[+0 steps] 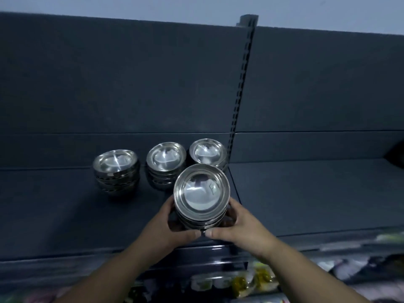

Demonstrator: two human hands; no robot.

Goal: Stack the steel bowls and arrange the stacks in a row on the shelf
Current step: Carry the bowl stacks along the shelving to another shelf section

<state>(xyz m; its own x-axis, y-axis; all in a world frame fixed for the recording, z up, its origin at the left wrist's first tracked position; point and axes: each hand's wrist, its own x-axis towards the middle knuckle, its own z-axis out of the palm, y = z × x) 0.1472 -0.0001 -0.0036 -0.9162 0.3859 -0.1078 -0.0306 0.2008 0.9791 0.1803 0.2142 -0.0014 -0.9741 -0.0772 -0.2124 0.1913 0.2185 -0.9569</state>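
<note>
Both hands are wrapped around one stack of steel bowls [201,196], cupping it from either side. The left hand [168,226] has its fingers curled round the left wall of the stack and the right hand [238,224] does the same on the right, with the two thumbs nearly meeting at the near side of the bottom bowl. So neither hand is spread wide, they're curved to the bowls and gripping. Can't tell if the stack is sitting on the shelf [306,197] or held just above it. It's close to the shelf's front edge, about midway along.

Behind it, toward the back edge of the shelf, three more stacks stand in a row: the left stack [116,169], the middle stack [166,162] and the right stack [207,153], which sits right beside the slotted upright post [242,95]. The held stack is in front of the gap between the middle and right ones. Below the shelf's front edge there's a blurry jumble of packaged goods [251,281].
</note>
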